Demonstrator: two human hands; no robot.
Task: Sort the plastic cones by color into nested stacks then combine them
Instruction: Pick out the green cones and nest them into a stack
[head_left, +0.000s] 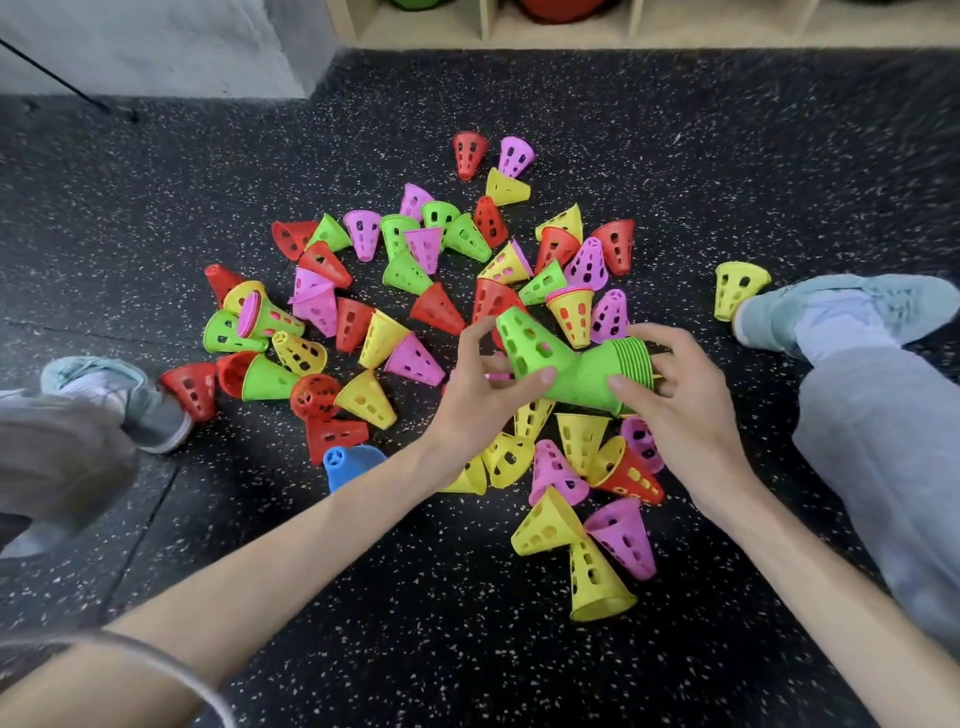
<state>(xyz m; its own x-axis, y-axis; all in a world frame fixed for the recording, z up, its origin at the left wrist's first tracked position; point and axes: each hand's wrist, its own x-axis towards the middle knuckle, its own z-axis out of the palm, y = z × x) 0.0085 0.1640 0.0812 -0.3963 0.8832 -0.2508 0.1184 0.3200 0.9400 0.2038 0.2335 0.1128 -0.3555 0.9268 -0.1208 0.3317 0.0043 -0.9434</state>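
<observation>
At frame centre, the left hand (485, 384) grips a green cone (530, 345), the right hand (670, 387) a green stack (608, 376); most cones (363, 312) lie unsorted.

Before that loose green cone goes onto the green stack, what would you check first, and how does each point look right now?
1. Colour match: the single green cone in the left hand matches the green stack in the right hand: ok.
2. Grip on the cone: thumb and fingers pinch it: ok.
3. Grip on the stack: fingers curl round its wide end: ok.
4. Alignment: the cone and the stack meet at an angle near their narrow ends, not in line for nesting: not ok.
5. Stray colours inside the stack: only green rims show, the inside is hidden: cannot tell.
6. More green cones left on the floor: several, so sorting isn't finished: not ok.
</observation>
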